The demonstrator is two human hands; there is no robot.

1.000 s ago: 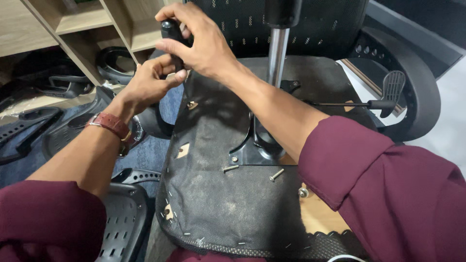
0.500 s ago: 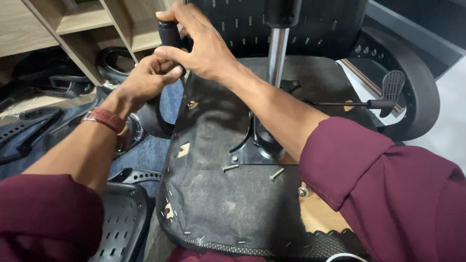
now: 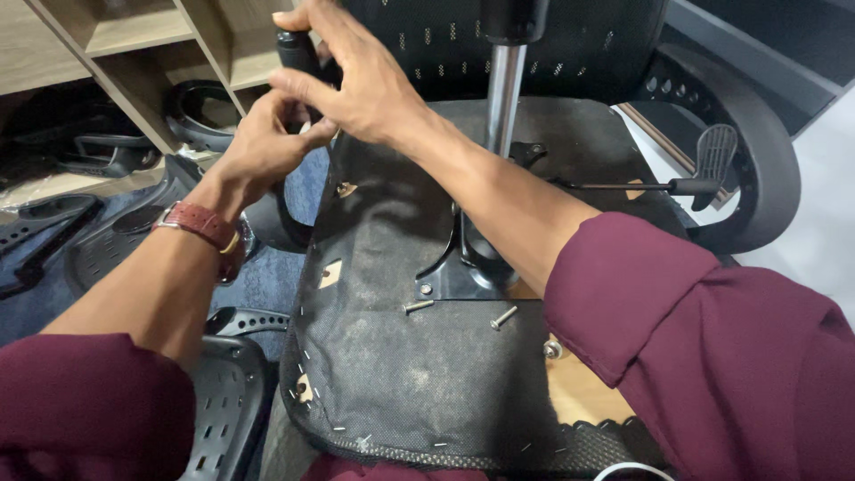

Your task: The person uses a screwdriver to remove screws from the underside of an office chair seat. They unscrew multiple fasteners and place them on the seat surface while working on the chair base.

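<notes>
Seat underside [image 3: 401,374], hands [image 3: 356,85] higher w/ screwdriver [image 3: 294,49]

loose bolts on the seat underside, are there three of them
No, only two loose bolts lie on the black seat underside, just below the metal base plate.
</notes>
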